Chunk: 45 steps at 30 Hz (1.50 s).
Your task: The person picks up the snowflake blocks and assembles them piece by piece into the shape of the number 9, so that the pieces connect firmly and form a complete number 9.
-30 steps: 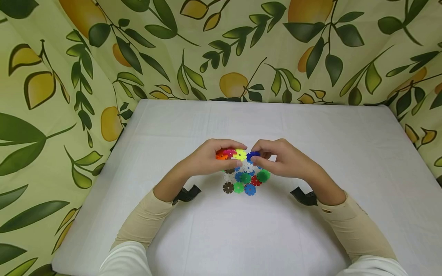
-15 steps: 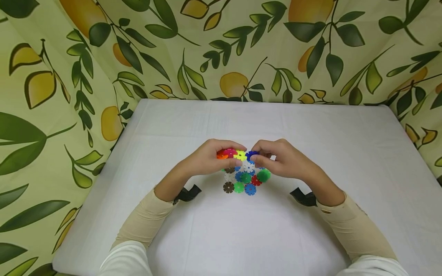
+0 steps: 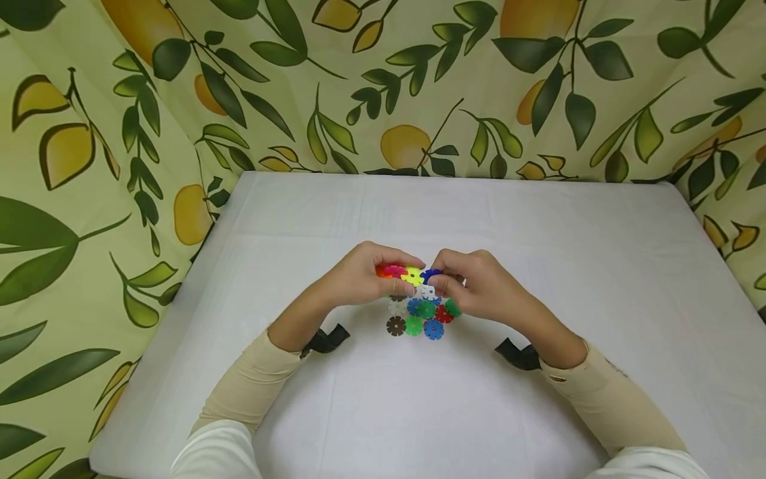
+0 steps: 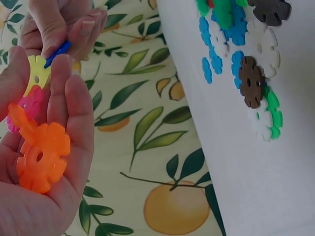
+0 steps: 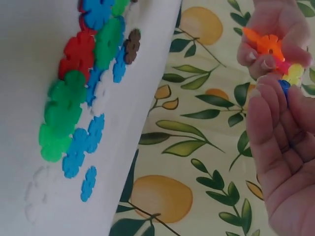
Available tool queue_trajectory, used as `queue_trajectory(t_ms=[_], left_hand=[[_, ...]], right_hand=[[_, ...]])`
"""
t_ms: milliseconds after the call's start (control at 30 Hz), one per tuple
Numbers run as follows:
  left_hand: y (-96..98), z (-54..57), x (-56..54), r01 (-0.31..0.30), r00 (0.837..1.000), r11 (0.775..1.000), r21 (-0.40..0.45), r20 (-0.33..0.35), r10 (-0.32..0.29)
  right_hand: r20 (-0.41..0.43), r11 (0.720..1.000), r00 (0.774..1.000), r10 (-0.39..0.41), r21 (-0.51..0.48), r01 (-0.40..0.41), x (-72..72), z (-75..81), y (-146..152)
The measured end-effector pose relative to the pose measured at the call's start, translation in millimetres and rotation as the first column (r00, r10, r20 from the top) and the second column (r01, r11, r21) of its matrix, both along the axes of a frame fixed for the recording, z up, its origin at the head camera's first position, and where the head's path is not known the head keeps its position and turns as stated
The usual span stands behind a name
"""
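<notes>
My left hand [image 3: 354, 278] holds a joined chain of notched, flower-shaped plastic discs. An orange disc [image 4: 42, 160] lies in its palm, followed by a pink disc [image 3: 395, 271], then a yellow disc [image 3: 413, 277] between thumb and fingers. From the other side, my right hand [image 3: 487, 285] pinches a dark blue disc [image 3: 430, 275] in thumb and fingertips. Seen from the left wrist, the blue disc [image 4: 58, 53] stands edge-on, right at the yellow disc's rim [image 4: 37, 76]. The right wrist view shows it [image 5: 284, 86] at the chain's end too.
Under and in front of the hands, loose discs lie grouped on the white-covered table [image 3: 383, 412]: brown [image 3: 395, 326], light green [image 3: 413, 325], blue [image 3: 433, 328], red [image 3: 443, 314], green and white. Black straps [image 3: 327, 338] hang at the wrists. A leaf-patterned curtain [image 3: 407, 86] surrounds the table.
My right hand has shifted slightly left and toward the body, bringing the dark blue disc against the yellow one and tilting it. The left hand stays nearly in place, still holding the chain.
</notes>
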<state>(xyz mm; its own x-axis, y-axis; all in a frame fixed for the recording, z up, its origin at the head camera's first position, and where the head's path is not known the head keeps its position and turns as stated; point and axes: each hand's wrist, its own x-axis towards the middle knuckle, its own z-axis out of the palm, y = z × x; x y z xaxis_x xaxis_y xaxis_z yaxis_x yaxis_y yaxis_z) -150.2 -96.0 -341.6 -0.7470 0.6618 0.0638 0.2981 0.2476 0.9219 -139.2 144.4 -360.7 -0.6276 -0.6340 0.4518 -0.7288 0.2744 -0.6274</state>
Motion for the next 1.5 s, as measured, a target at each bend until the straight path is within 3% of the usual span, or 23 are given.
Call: queue_trajectory(t_ms=[267, 533, 667, 800, 900, 1033, 1133, 1233, 1333, 1500], left_hand=[[-0.1, -0.1, 0.6, -0.038, 0.999, 0.999, 0.010, 0.013, 0.038], [-9.2, 0.9, -6.1, 0.004, 1.000, 0.997, -0.078, -0.017, -0.006], [-17.7, 4.4, -9.7, 0.004, 1.000, 0.993, -0.114, -0.012, -0.006], [-20.8, 6.4, -11.7, -0.055, 0.997, 0.997, -0.055, 0.042, 0.057], [-20.0, 6.0, -12.1, -0.098, 0.990, 0.995, 0.012, 0.103, 0.096], [-16.6, 4.2, -12.4, -0.100, 0.977, 0.990, 0.102, 0.197, 0.078], [-14.6, 4.0, -12.3, -0.088, 0.970, 0.987, 0.131, 0.239, 0.054], [-13.1, 4.4, -11.6, -0.075, 0.965, 0.987, 0.144, 0.260, 0.035], [-12.2, 6.0, -10.1, -0.067, 0.961, 0.984, 0.167, 0.275, 0.019], [-12.0, 5.1, -9.4, -0.051, 0.962, 0.976, 0.211, 0.274, -0.009]], right_hand=[[-0.011, 0.997, 0.998, -0.056, -0.056, 0.055, 4.3, -6.2, -8], [0.131, 0.998, 0.991, -0.004, -0.063, 0.013, 1.8, -7.9, -10], [0.186, 0.999, 0.982, 0.029, -0.021, -0.025, -3.0, -4.9, -7], [0.198, 0.994, 0.979, -0.041, 0.109, 0.019, -8.3, 2.3, 6], [0.181, 0.951, 0.977, -0.111, 0.306, 0.051, -11.8, 6.0, 15], [0.183, 0.830, 0.972, -0.149, 0.557, 0.023, -13.5, 6.0, 21], [0.221, 0.748, 0.960, -0.172, 0.664, -0.019, -13.4, 3.3, 21], [0.247, 0.685, 0.951, -0.188, 0.726, -0.053, -14.0, -1.7, 19], [0.241, 0.653, 0.952, -0.190, 0.755, -0.061, -16.1, -8.1, 17], [0.217, 0.642, 0.958, -0.189, 0.766, -0.047, -19.9, -16.8, 15]])
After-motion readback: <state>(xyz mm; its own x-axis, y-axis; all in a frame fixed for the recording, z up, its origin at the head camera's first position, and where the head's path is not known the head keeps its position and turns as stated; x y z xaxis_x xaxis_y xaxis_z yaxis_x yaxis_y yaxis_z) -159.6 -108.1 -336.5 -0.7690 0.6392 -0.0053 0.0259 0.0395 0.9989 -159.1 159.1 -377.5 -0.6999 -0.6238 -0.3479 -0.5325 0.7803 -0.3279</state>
